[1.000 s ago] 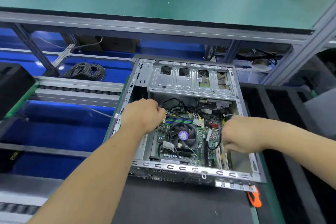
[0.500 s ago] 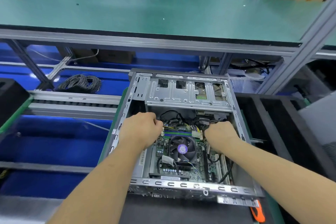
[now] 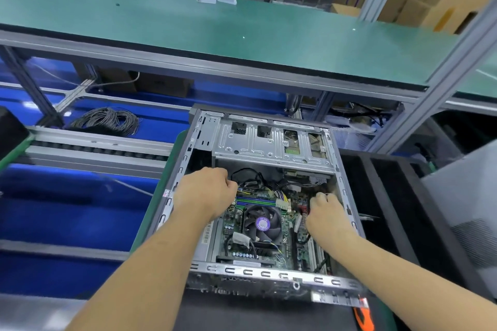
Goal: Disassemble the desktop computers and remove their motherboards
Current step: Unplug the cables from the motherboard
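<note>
Green motherboard sits in the open metal case, right beneath our hands. Our left hand curls closed over the cables; our right hand curls by the board's right edge, its grip hidden.

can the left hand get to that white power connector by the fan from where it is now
Probably yes. The left hand is already inside the open case, and the white connector lies just to its right past the memory slots, with only loose cables nearby.
</note>
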A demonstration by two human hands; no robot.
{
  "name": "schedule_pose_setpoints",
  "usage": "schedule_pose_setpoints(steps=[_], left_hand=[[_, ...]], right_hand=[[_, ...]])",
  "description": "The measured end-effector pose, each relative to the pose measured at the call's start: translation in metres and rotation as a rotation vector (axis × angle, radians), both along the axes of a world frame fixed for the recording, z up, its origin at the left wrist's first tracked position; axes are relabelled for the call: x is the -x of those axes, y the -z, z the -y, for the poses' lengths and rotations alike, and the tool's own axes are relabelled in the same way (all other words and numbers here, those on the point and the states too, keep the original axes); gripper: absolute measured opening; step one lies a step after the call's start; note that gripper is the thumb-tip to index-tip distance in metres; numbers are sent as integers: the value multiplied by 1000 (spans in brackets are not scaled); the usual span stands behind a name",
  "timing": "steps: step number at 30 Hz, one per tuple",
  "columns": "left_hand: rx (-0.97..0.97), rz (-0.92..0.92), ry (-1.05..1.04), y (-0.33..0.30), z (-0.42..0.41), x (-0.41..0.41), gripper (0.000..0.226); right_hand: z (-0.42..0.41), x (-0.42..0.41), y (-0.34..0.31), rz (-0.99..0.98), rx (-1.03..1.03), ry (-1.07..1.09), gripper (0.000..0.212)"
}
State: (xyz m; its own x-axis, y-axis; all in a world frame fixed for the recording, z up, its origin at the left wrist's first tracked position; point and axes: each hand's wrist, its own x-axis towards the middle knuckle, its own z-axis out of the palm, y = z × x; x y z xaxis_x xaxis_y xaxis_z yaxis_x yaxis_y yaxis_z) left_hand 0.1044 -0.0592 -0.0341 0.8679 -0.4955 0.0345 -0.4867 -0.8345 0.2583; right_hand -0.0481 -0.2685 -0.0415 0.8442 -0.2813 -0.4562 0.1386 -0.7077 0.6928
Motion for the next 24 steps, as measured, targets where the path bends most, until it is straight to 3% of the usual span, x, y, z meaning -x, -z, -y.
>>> schedule_pose_setpoints(steps=[8,12,20,24], left_hand=[[5,-3,-15,1,1,-1,29],[14,13,-9,2,2,-1,30],[15,14,-4,2,2,-2,29],[18,8,-2,2,1,-2,29]], right_hand=[[7,-29,19,-128,95,16,37],[20,-32,27,-112,-7,16,35],[18,-43,37,17,75,156,29],[26,-49,30,25,2,226,32]])
